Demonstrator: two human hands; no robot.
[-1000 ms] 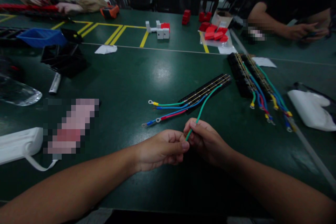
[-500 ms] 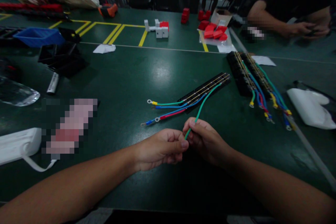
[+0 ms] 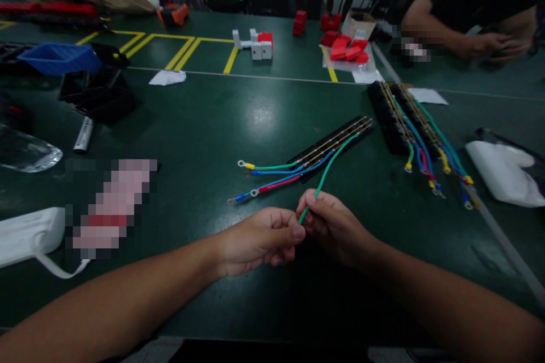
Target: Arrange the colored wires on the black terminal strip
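A green wire runs from a black strip with brass-coloured bars down to my hands. My left hand pinches its lower end, which is hidden between the fingers. My right hand grips the same wire just above, touching my left fingertips. From the strip's left end come other wires with ring terminals: a green one with a yellow sleeve, blue ones and a red one. They lie on the dark green table.
Two similar wired strips lie at the right, near a white object. Red parts are farther back. On the left are black bins, a blue bin, a marker and a white power strip. Two people sit opposite.
The view has shifted very slightly. Both hands keep the same grip on the green wire, almost in the same place.
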